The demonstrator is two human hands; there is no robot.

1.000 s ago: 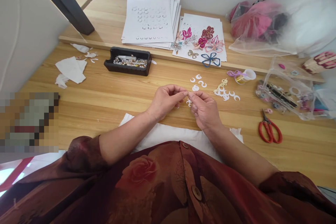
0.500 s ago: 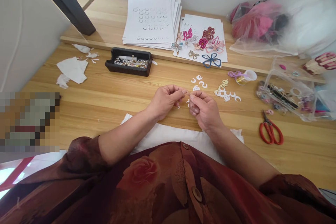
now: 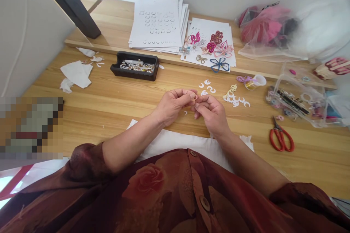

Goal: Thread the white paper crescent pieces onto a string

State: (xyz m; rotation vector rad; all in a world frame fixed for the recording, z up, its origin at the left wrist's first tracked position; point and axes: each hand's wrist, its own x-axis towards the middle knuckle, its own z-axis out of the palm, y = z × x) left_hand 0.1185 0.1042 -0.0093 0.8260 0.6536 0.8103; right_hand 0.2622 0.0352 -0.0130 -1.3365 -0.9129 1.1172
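My left hand [image 3: 172,105] and my right hand [image 3: 211,113] meet just above the wooden table [image 3: 115,98], fingertips pinched together on something too small to make out. A tiny white paper piece [image 3: 185,112] lies under them. Just beyond the fingers lie several white crescent cut-outs [image 3: 207,84], and more of them [image 3: 235,99] are scattered to the right beside a cream filigree piece [image 3: 232,89].
A black tray of beads [image 3: 135,66] stands at the back left, paper scraps [image 3: 76,73] further left. Punched white sheets [image 3: 158,23] and paper flowers [image 3: 210,47] lie on the raised shelf. Red scissors [image 3: 281,137], a small cup [image 3: 257,80] and clear bags [image 3: 298,98] are at right.
My right hand has turned and drawn in closer under my left fingertips; the pinch point has shifted slightly left. The view has tilted a little.
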